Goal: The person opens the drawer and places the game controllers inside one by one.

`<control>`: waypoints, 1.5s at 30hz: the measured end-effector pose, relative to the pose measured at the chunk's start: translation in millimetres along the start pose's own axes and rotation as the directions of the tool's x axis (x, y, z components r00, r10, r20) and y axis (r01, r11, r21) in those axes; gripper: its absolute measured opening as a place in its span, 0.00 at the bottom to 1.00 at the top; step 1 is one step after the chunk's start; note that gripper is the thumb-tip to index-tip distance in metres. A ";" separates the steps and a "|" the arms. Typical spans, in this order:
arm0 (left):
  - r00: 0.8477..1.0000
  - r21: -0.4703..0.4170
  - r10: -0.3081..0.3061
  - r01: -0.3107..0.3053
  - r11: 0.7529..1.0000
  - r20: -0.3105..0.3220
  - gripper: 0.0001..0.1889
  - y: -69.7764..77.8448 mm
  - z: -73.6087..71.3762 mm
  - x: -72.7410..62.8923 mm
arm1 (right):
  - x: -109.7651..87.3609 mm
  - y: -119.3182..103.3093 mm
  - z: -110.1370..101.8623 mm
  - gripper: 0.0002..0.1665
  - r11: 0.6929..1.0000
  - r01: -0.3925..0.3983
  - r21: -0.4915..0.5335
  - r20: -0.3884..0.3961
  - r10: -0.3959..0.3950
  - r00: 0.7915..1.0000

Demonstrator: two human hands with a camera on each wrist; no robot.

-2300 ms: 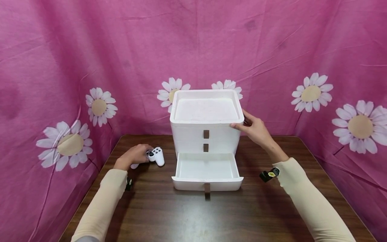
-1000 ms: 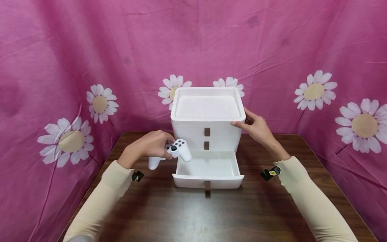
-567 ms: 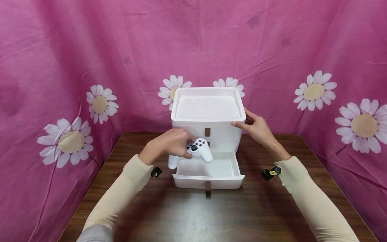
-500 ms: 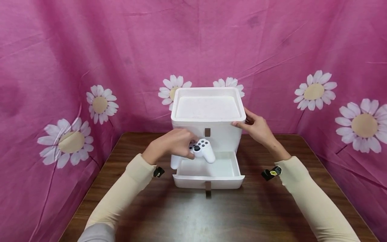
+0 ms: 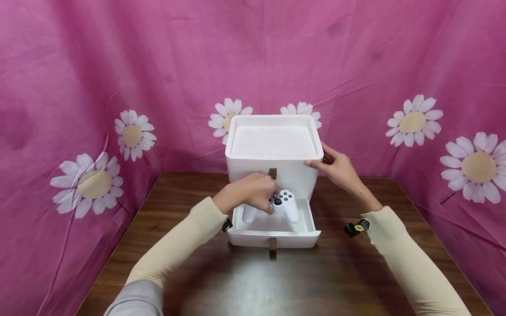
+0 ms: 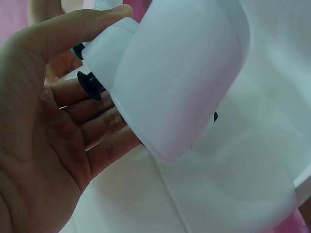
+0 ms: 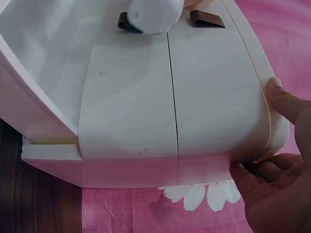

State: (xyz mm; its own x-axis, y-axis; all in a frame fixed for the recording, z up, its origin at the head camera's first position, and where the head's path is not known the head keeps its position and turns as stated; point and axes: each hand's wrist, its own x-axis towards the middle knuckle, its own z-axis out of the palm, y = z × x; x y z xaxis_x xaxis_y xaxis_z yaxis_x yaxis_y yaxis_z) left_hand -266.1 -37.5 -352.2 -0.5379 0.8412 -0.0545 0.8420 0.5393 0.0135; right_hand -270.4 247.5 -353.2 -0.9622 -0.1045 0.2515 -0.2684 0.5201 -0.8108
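My left hand (image 5: pixel 256 192) grips a white game controller (image 5: pixel 290 208) by its middle, over the pulled-out bottom drawer (image 5: pixel 272 239) of a white drawer unit (image 5: pixel 296 175). In the left wrist view, one controller handle (image 6: pixel 180 73) fills the middle, its dark thumbsticks beside my thumb and curled fingers. My right hand (image 5: pixel 339 172) holds the unit's upper right corner. The thumb is on the front face below the top rim and the fingers lie along the side, as the right wrist view (image 7: pixel 279 160) also shows.
The unit's top is a shallow tray (image 5: pixel 276 142) with a raised rim. Brown tabs (image 5: pixel 272 174) mark the drawer fronts. Everything stands on a dark wooden table (image 5: pixel 253 285), with a pink daisy-print cloth (image 5: pixel 189 57) hanging behind and at both sides.
My left hand has picked the controller up from the table on the left, carried it right, and lowered it over the open drawer. My right hand stays on the unit's corner.
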 end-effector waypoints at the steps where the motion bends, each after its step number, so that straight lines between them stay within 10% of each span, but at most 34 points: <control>1: 1.000 -0.004 0.002 -0.002 1.000 0.013 0.15 0.6 2.4 2.9 | -0.4 0.2 0.4 0.53 1.000 -0.005 -0.004 0.000 0.005 1.000; 27: 0.993 0.058 0.022 -0.029 0.998 0.116 0.12 19.2 55.2 44.4 | -3.5 3.2 1.1 0.54 1.000 -0.016 -0.007 -0.004 0.016 1.000; 45: 0.966 0.089 -0.039 0.017 0.996 0.257 0.20 21.2 72.7 46.8 | -1.8 2.7 2.4 0.53 1.000 -0.023 -0.012 -0.008 0.023 1.000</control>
State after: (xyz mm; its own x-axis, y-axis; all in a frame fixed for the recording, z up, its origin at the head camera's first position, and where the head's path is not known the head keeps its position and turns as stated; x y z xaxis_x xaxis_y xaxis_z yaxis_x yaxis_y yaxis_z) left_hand -270.5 10.5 -427.0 -0.5418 0.7814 -0.3098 0.8333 0.5475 -0.0763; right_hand -269.6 247.1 -357.1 -0.9678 -0.0859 0.2367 -0.2453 0.5329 -0.8099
